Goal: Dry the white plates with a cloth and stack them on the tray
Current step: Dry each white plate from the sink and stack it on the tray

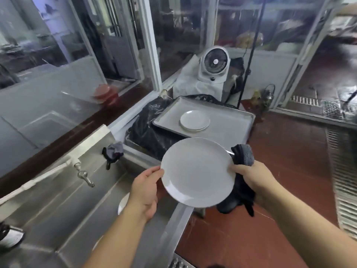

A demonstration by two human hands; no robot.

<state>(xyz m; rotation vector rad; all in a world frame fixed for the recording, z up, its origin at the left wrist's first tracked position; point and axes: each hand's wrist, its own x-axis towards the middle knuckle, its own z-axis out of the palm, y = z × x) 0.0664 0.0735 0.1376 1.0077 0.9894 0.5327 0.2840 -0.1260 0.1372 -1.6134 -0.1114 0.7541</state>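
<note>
I hold a large white plate [197, 171] in the air over the sink's right edge, tilted toward me. My left hand [145, 187] grips its left rim. My right hand [253, 176] pinches the right rim together with a dark grey cloth [243, 157], which hangs down behind the plate. Farther off, a metal tray [228, 120] rests on a black-bagged bin and carries a small stack of white plates [195, 120]. Another white plate [123, 203] peeks out in the sink below my left wrist.
A steel sink [63, 206] with a tap [85, 176] fills the lower left; another dark rag [114, 152] hangs on its back corner. A white fan [214, 64] stands behind the tray. Red floor [280, 151] with drain grates lies to the right.
</note>
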